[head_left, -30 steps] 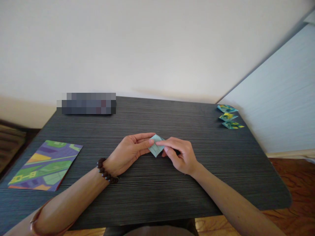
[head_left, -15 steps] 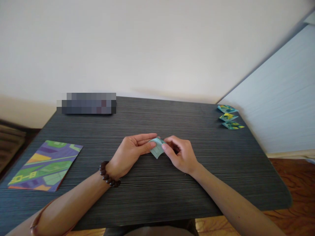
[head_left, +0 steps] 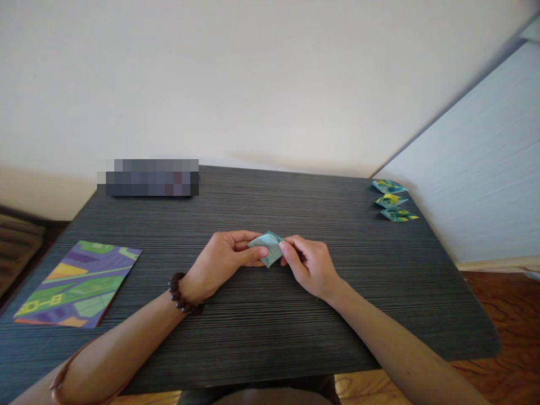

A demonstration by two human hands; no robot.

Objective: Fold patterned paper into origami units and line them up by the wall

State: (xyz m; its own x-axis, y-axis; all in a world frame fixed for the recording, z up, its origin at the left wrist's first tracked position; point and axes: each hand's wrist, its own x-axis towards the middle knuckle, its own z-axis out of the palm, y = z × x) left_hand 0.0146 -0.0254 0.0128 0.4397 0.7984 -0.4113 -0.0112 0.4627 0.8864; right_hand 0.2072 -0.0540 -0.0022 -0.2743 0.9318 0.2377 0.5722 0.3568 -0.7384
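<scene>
A small pale teal piece of folded paper (head_left: 270,251), roughly diamond-shaped with creases across it, is held between both hands over the middle of the table. My left hand (head_left: 230,256) pinches its left side, the thumb lying on the front face and the fingers behind. At the paper's right corner, my right hand (head_left: 310,260) grips with thumb and curled fingers. Part of the paper's back is hidden by the fingers. A dark bead bracelet (head_left: 181,297) circles my left wrist.
On the dark, ribbed table (head_left: 236,343), colourful patterned paper sheets (head_left: 80,287) lie at the left. A blurred-out dark object (head_left: 149,179) stands at the back left. Three folded teal and yellow paper pieces (head_left: 391,201) sit in a row at the back right. A wall (head_left: 270,84) rises behind.
The folded paper now shows more of its face, its left corner coming out above my left thumb. My left fingers have shifted lower behind it; my right fingers have closed at its right corner.
</scene>
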